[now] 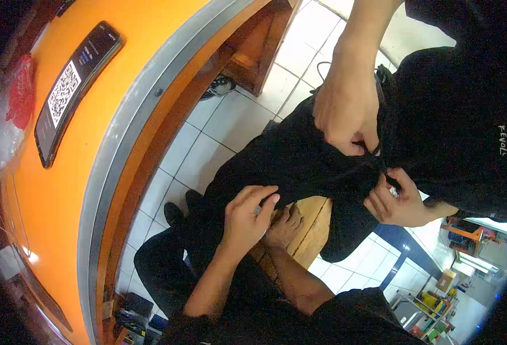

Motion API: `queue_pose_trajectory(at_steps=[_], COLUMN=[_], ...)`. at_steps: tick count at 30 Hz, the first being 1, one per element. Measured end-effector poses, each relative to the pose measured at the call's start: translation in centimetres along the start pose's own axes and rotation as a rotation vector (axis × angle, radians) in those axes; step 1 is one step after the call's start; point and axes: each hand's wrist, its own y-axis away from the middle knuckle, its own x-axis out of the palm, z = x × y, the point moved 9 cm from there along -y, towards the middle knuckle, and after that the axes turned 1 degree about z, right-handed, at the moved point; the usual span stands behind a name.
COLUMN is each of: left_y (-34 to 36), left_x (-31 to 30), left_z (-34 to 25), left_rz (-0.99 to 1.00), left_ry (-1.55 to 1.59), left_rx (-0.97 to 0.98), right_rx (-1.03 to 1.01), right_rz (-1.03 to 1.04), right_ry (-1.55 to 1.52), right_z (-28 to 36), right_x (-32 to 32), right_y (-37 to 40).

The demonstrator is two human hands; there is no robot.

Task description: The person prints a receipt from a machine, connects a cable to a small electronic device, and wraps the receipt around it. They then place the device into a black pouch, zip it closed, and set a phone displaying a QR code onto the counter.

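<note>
My left hand (245, 221) hangs over the middle of the scene, palm down, its fingers loosely bent and the thumb apart. I see nothing held in it. A small shiny spot shows near its thumb. Just beneath and to the right, my right hand (285, 229) rests on a wooden seat (314, 218) with its fingers spread; my left hand partly hides it. Farther right, a person in black pinches a thin black cord or strap (378, 163) between a right hand (348, 115) and a left hand (397, 200). Its exact kind blurs into their dark clothes.
An orange table (144, 34) with a metal edge (106, 132) curves along the left. On it lie a phone (78, 92) showing a QR code and a red plastic bag (20, 92). White tiles (207, 126) cover the floor. Loaded shelves (431, 305) stand at the lower right.
</note>
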Motion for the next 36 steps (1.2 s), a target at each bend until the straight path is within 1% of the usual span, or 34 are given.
queue_pose_trajectory(at_steps=[3, 7, 10, 12, 16, 18, 19, 22, 25, 27, 31, 36], left_y=[-0.1, 0.1, 0.2, 0.2, 0.2, 0.2, 0.2, 0.1, -0.1, -0.1, -0.2, -0.1], left_x=[-0.1, -0.1, 0.0, 0.1, 0.2, 0.3, 0.4, 0.5, 0.5, 0.5, 0.6, 0.6], left_z=[0.3, 0.7, 0.9, 1.1, 1.0, 1.0, 1.1, 1.0, 0.9, 0.8, 0.9, 1.2], left_rz=[0.015, -0.004, 0.002, 0.000, 0.001, 0.007, 0.007, 0.003, 0.010, 0.008, 0.001, 0.005], left_ry=[-0.039, -0.029, -0.027, -0.035, -0.027, -0.044, -0.044, -0.057, -0.028, -0.017, -0.037, -0.027], left_rx=[-0.001, -0.004, -0.008, -0.013, -0.037, -0.008, -0.008, 0.006, -0.027, -0.023, 0.000, -0.023], right_rx=[0.001, -0.001, 0.016, -0.007, 0.002, -0.025, -0.025, -0.020, -0.016, 0.018, -0.007, 0.042], right_rz=[0.046, 0.016, 0.048, -0.014, 0.020, -0.062, -0.063, -0.054, -0.038, 0.003, -0.032, 0.056], right_ry=[0.001, -0.038, -0.016, -0.010, -0.001, 0.002, 0.002, 0.006, -0.003, -0.025, -0.023, -0.018], right_z=[0.0, 0.3, 0.2, 0.3, 0.0, 0.0, 0.0, 0.0, -0.3, -0.9, -0.4, -0.4], right_x=[0.0, -0.6, -0.2, -0.5, 0.3, 0.0, 0.0, -0.1, 0.4, 1.4, 0.6, 0.5], right_y=[0.0, -0.2, -0.2, -0.1, 0.1, 0.1, 0.1, 0.2, 0.3, 0.5, 0.4, 0.2])
